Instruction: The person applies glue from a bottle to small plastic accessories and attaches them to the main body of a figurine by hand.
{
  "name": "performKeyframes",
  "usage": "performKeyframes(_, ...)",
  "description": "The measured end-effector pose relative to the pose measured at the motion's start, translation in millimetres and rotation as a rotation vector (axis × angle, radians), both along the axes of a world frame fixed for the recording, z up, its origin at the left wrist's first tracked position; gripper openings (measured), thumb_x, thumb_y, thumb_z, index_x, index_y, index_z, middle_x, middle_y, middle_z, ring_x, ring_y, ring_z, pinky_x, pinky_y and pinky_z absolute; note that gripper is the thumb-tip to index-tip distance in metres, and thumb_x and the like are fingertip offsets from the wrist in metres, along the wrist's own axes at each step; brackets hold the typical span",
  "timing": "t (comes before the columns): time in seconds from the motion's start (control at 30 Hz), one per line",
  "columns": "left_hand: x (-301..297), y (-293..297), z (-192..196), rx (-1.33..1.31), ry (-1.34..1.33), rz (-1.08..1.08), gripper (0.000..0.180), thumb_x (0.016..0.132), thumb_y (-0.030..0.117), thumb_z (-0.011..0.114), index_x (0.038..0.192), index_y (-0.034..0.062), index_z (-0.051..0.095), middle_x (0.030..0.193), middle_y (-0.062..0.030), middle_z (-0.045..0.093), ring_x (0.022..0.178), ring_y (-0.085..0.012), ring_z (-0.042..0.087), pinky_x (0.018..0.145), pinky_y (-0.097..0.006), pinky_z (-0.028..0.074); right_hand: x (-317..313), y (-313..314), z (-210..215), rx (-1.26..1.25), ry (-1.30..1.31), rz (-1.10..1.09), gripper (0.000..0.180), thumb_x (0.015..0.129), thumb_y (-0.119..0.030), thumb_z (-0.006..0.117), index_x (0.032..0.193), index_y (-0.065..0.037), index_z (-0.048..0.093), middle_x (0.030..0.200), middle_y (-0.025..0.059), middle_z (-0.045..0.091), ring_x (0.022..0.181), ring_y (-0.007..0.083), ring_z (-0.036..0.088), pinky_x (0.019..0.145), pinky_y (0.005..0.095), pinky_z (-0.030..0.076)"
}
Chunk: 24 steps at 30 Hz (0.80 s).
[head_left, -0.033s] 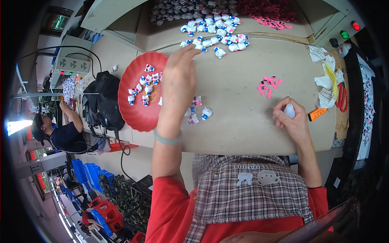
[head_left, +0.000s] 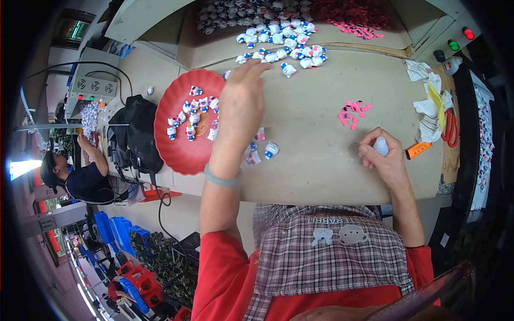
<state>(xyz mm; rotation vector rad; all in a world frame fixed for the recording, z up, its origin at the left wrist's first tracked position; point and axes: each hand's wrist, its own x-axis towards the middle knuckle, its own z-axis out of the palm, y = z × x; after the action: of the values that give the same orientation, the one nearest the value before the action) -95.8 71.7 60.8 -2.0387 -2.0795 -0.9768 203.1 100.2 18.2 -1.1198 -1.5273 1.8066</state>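
My left hand is stretched over the table between the red scalloped plate and a pile of small white-and-blue figurines. Its fingers extend toward the near edge of the pile; the thumb and the space beneath the palm are hidden. A white bit of a figurine shows beside the hand's left edge. My right hand is closed around a small whitish squeeze bottle, held upright near the table's front right. Ahead of it lie several small pink pieces.
Several figurines sit in the plate, and a few more lie beside my left forearm. Pink pieces are heaped at the back. Red scissors, cloths and an orange box are at right. A black bag is beyond the plate.
My left hand has shifted slightly right, uncovering more of the plate's figurines and the white bit beside it. My right hand stays in place with the bottle.
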Motion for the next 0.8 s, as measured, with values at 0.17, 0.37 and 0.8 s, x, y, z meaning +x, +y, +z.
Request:
performKeyframes(0.17, 5, 31, -29, -0.144, 0.021, -0.041, 0.027, 0.080, -0.001, 0.056, 0.106, 0.0032, 0.061, 0.113, -0.0175, 0.060, 0.103, -0.0359, 0.058, 0.087, -0.041, 0.047, -3, -1, 1, -0.003, -0.005, 0.012, 0.008, 0.085, -0.008, 0.065, 0.083, -0.004, 0.058, 0.071, -0.0007, 0.058, 0.056, 0.0033, 0.050, 0.048, 0.0181, 0.040)
performKeyframes(0.37, 20, 42, -29, -0.275, 0.061, 0.002, 0.024, 0.080, 0.003, 0.059, 0.104, 0.0067, 0.060, 0.103, -0.0154, 0.061, 0.095, -0.0352, 0.059, 0.081, -0.043, 0.048, 0, -1, 1, 0.009, -0.010, 0.022, 0.008, 0.085, -0.007, 0.065, 0.083, -0.004, 0.058, 0.071, -0.0007, 0.057, 0.057, 0.0039, 0.051, 0.049, 0.0185, 0.041)
performKeyframes(0.8, 68, -24, -22, -0.428, -1.481, -0.234, 0.030, 0.090, 0.003, 0.056, 0.120, -0.0003, 0.055, 0.105, -0.0183, 0.064, 0.084, -0.0175, 0.065, 0.073, -0.026, 0.053, 12, 3, 2, 0.133, 0.133, 0.090, 0.034, 0.086, -0.008, 0.052, 0.118, -0.007, 0.039, 0.108, 0.0080, 0.051, 0.078, 0.0094, 0.050, 0.067, 0.0227, 0.043)
